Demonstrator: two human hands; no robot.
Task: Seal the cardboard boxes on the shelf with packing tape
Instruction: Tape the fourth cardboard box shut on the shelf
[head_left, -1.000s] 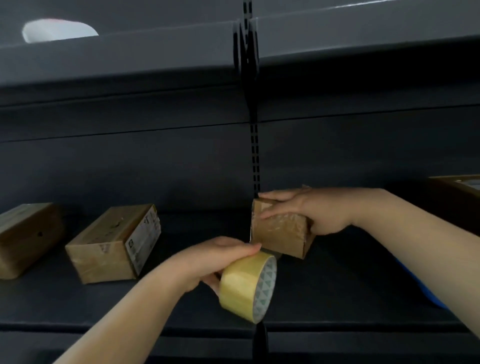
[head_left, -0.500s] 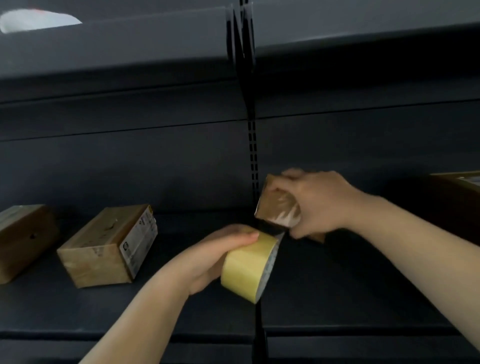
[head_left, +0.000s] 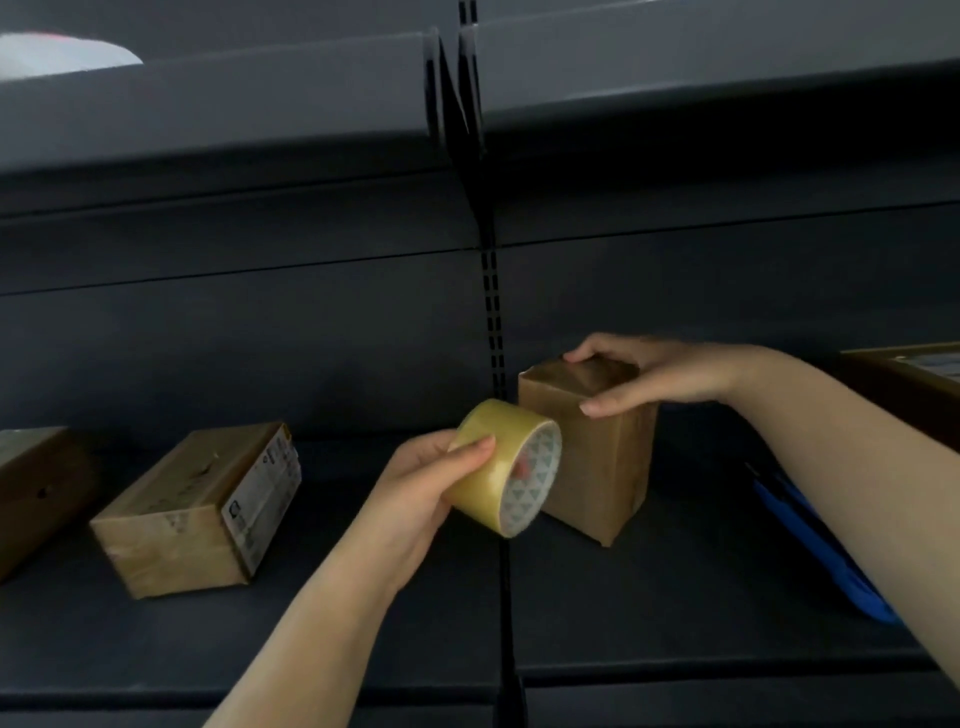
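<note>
A small cardboard box (head_left: 597, 467) stands on end on the dark shelf (head_left: 675, 597), just right of the centre upright. My right hand (head_left: 649, 374) grips its top, thumb on the near face and fingers over the far edge. My left hand (head_left: 421, 493) holds a yellow roll of packing tape (head_left: 498, 465) just left of that box, close against its side. A second cardboard box (head_left: 197, 509) with a white label lies flat to the left, and a third box (head_left: 36, 488) sits at the far left edge.
A blue tool (head_left: 826, 551) lies on the shelf at the right, partly behind my right forearm. Another brown box (head_left: 904, 384) shows at the far right edge. An upper shelf (head_left: 234, 104) overhangs, and a slotted upright (head_left: 491, 322) divides the two bays.
My right hand has turned the small box, lifted it and set it upright on its end on the shelf. My left hand has raised the tape roll toward the box's side.
</note>
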